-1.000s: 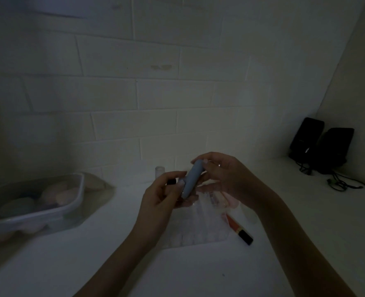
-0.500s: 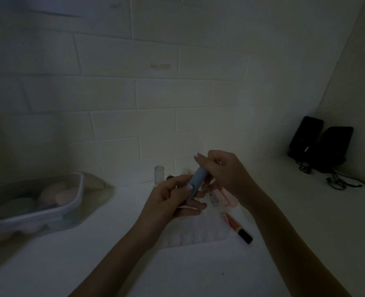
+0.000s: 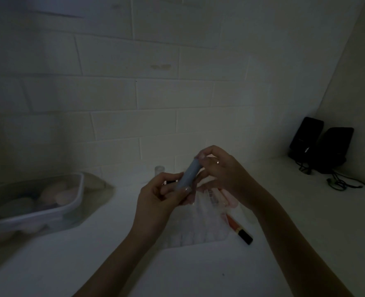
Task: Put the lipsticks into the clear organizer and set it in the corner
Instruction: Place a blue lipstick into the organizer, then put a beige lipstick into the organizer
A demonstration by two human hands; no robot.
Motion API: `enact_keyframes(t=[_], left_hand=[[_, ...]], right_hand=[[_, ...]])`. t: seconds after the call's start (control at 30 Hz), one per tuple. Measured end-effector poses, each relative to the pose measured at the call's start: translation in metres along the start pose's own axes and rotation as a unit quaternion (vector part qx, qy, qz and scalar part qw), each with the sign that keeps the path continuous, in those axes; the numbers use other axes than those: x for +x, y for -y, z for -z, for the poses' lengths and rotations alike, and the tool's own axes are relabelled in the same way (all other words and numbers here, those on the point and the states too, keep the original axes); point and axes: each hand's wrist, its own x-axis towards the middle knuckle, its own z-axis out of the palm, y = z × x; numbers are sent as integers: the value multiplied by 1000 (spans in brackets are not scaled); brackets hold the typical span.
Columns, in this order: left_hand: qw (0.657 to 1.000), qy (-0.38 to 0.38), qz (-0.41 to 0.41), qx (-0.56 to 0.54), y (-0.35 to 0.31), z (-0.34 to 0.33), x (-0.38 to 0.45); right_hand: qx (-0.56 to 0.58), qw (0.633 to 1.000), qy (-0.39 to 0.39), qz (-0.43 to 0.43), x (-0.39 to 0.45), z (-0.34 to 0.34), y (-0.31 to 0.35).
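Observation:
A pale blue lipstick tube [image 3: 189, 175] is held tilted above the white counter. My left hand [image 3: 162, 200] grips its lower end and my right hand [image 3: 222, 170] pinches its upper end. Below the hands stands the clear organizer [image 3: 198, 224], faint in the dim light, with a pink-capped tube [image 3: 228, 198] at its far right. An orange lip gloss with a black cap [image 3: 239, 229] lies on the counter beside the organizer's right edge. Something small and dark [image 3: 169, 182] shows behind my left fingers.
A clear plastic tub [image 3: 38, 211] with pastel sponges sits at the left on a cloth. A small clear cup [image 3: 159, 169] stands by the tiled wall. Two black speakers [image 3: 320, 144] with cables [image 3: 340, 183] fill the right corner.
The blue tube has stayed between both hands, tilting a little more upright. My right hand's fingers shifted up to its top end and my left hand closed further round the bottom.

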Motion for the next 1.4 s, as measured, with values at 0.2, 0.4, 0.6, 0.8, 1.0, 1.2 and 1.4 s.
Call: enact_keyframes(t=[0.2,0.4,0.6,0.8,1.0,1.2,1.4], left_hand=[[999,-18,-11,47,-2,-2,-4],[990,-110,-62,64,-3,6,0],[987,-123,-64,85,0,7,2],[988,-124,-61,75,2,6,3],[987,-129,-68,70,0,7,3],[985,-122,-72,93,4,8,2],[983,-126,-73,111,7,10,4]], right_hand=[[-30,994,-72,83,3,13,1],[-118,984,-99,93,0,40,2],[-214,971,-53,92,6,23,-14],[-285,956,-29,63,8,18,-31],[-254,961,-74,73,6,54,-13],[-396,913,-100,-1,0,88,-30],[-461,883,-53,-76,5,58,-55]])
